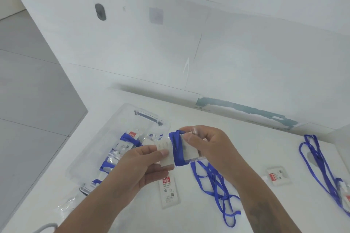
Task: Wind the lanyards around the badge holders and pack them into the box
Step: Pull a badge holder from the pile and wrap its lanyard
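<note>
Both hands hold one badge holder above white table, just right of clear plastic box. L hand pinches its left end, thumb on top. R hand grips right end. Blue lanyard wrapped round holder's middle; loose tail trails on table below. Box contains wrapped holders. Unwrapped holder lies under hands.

Both hands on badge holder w/ blue lanyard wound, above table.
</note>
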Tool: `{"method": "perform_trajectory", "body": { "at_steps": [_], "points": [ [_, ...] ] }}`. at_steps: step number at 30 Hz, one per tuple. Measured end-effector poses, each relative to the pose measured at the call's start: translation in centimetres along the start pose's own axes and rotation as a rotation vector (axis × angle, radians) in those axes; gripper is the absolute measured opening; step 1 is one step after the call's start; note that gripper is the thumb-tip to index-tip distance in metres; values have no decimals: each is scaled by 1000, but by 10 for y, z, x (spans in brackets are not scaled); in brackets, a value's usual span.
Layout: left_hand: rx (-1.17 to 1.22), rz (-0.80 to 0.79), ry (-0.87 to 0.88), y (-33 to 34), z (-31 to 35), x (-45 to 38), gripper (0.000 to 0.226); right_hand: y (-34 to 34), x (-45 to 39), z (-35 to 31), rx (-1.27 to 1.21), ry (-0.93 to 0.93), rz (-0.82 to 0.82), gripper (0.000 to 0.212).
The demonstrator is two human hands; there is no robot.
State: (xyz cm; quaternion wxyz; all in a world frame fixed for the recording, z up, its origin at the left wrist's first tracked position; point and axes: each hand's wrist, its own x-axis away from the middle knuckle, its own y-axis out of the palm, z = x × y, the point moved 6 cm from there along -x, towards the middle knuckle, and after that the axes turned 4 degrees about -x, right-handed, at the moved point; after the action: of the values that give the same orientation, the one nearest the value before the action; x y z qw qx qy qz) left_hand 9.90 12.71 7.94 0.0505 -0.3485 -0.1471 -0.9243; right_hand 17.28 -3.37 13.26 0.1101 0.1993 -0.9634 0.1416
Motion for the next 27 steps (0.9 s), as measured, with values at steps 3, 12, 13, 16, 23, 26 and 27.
{"method": "perform_trajectory", "body": {
  "at_steps": [3, 12, 13, 16, 23, 26, 27],
  "points": [
    [-219, 90, 92, -26, 8, -2, 15, 14, -8, -1, 98, 10, -95, 18],
    [-673, 186, 338, -63, 25, 9, 13, 77, -28, 8, 374, 34, -305, 17],
    [-709, 197, 336, -70, 26, 8, 14, 83, -32, 9, 401, 26, -306, 17],
    [-784, 223, 337, -87, 31, 3, 16, 99, -44, 7, 443, -11, -314, 25],
    [-666, 306, 350, -112, 32, -20, 13, 109, -72, 7, 349, 22, -165, 26],
    [-616, 327, 320, -119, 27, -36, 18, 115, -83, 8, 534, -22, -143, 27],
    [-604, 328, 298, -122, 25, -44, 19, 118, -88, 6, 601, -38, -149, 28]
  ]
}}
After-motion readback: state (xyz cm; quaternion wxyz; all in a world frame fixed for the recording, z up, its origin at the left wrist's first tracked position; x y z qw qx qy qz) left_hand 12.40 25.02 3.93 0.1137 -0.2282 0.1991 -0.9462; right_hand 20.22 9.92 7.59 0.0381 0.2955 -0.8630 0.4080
